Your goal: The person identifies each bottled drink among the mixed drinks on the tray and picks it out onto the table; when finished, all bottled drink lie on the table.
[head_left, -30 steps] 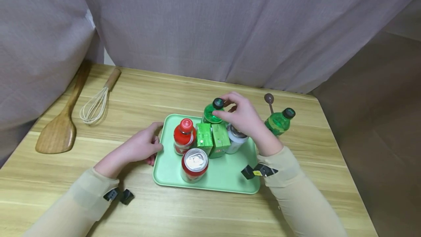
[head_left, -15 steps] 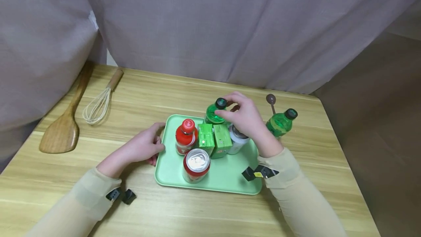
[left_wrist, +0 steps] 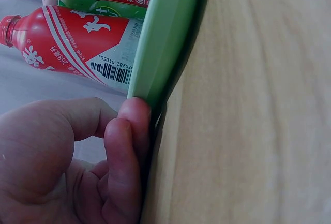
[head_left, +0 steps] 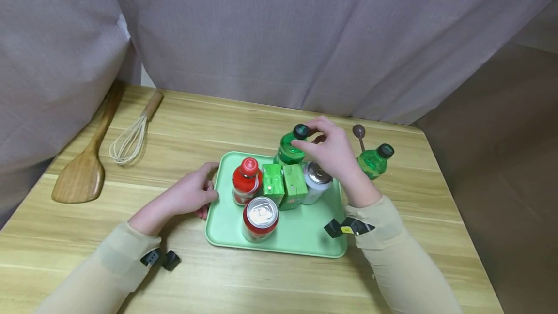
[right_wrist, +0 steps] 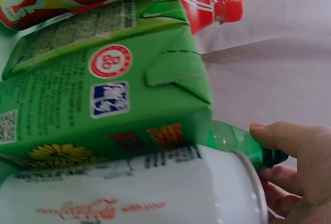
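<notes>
On the wooden tabletop, a light green tray bears a closely grouped set of drinks. Its contents: a red bottle towards the left, capped; two green cartons side by side, tops folded flat; a white can right of the cartons; a red can at the front, its top sealed. The left hand, fingers bent, grips the tray's left rim. The right hand, nearly closed, holds the neck of a green bottle between thumb and fingers. This bottle is at the tray's far edge, behind the cartons; its base is hidden, so contact with the tray cannot be determined. It is translucent, bright green, its black cap in place. A second green bottle, likewise black-capped, is right of the tray, partly hidden by the right arm.
</notes>
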A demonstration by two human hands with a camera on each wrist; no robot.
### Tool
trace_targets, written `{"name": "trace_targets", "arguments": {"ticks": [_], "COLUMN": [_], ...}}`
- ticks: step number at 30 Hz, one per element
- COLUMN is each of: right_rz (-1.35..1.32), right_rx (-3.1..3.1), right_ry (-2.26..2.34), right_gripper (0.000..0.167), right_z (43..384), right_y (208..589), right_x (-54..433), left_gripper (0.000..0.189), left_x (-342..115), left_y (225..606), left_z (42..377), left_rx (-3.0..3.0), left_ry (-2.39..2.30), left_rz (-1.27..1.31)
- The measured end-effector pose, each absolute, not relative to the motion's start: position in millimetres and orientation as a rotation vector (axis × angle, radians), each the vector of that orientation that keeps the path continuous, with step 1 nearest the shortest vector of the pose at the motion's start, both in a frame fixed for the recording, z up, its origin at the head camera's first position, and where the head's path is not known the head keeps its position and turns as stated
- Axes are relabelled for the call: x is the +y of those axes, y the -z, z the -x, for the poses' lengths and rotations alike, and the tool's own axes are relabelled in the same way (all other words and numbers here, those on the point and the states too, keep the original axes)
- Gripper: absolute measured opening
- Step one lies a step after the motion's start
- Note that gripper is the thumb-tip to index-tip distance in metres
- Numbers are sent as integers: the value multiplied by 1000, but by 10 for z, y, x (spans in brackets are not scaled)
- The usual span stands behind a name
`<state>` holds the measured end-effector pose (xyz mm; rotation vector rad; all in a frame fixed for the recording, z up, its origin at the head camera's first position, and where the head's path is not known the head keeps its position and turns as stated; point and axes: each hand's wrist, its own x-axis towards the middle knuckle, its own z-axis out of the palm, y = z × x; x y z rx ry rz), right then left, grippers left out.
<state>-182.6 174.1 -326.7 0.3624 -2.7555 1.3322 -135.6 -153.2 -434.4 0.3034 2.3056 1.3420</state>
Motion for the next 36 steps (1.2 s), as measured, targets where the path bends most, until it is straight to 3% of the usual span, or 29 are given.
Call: {"name": "trace_targets", "arguments": {"ticks": [36], "right_rz": [-141], "right_rx": [-2583], "right_ry": [-1112], "right_gripper": [27], "right_z": [1596], "right_y": [2831], "right_x": [2541], "left_gripper": [80], "left_x": [-1571], "left_y": [4355], "left_z": [1395], "left_rx": [2332], "left_ry": [-1312], "left_rz": [-310]}}
